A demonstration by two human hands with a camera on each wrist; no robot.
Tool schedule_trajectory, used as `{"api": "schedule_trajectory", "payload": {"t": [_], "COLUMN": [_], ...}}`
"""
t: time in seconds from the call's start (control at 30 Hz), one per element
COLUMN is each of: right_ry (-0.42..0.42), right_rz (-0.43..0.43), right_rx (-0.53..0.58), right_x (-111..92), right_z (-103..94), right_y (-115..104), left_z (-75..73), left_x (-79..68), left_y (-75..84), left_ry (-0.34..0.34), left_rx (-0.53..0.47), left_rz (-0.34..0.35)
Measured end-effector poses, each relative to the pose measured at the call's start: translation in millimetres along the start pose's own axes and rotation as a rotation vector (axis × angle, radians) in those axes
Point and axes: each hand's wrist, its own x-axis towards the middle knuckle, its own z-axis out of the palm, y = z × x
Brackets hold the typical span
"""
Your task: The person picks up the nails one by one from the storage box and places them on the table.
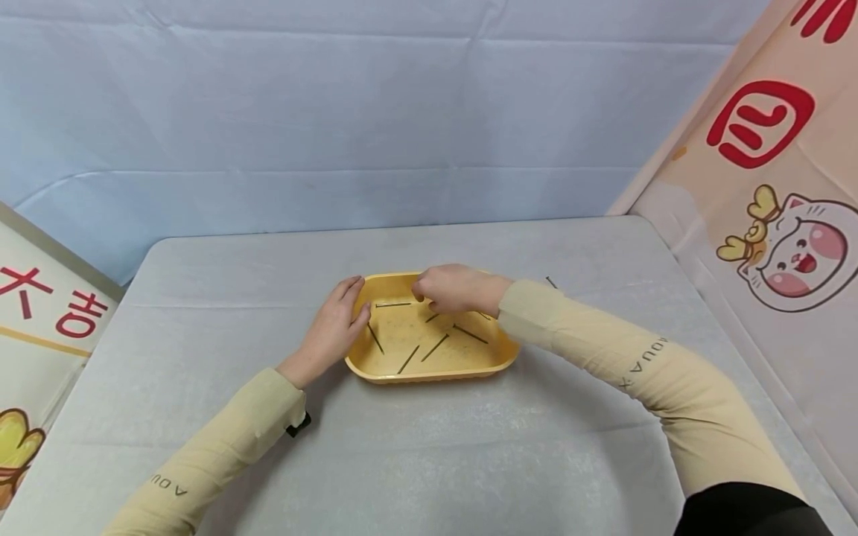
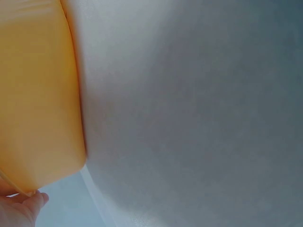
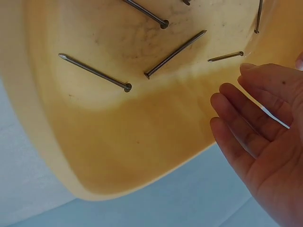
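Observation:
A yellow plastic tray (image 1: 429, 372) stands on the table with several dark metal nails (image 1: 471, 333) scattered on its floor. My left hand (image 1: 333, 325) grips the tray's left rim, thumb on the inner side; in the left wrist view its fingertips show at a corner beside the tray's outer wall (image 2: 42, 104). My right hand (image 1: 456, 289) hangs over the far side of the tray. In the right wrist view, its fingers (image 3: 232, 132) are loosely bent with nothing seen between them, and a short-looking nail (image 3: 226, 56) lies close by the index fingertip.
One more nail (image 1: 551, 282) lies on the grey-covered table (image 1: 429, 461), behind my right sleeve (image 1: 603, 357). A pale blue cloth (image 1: 335, 134) hangs behind the table, and printed panels (image 1: 771, 186) flank it on both sides.

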Motion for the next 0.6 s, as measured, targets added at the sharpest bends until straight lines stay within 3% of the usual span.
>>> {"api": "schedule_trajectory", "payload": {"t": [0.6], "right_ry": [-0.031], "right_rz": [0.025], "right_rx": [0.027], "right_x": [3.9], "right_z": [6.5], "right_y": [-0.4], "left_z": [-0.3], "left_x": [-0.9], "left_y": [0.2], "left_ry": [0.005], "left_rx": [0.002], "left_rz": [0.003]}}
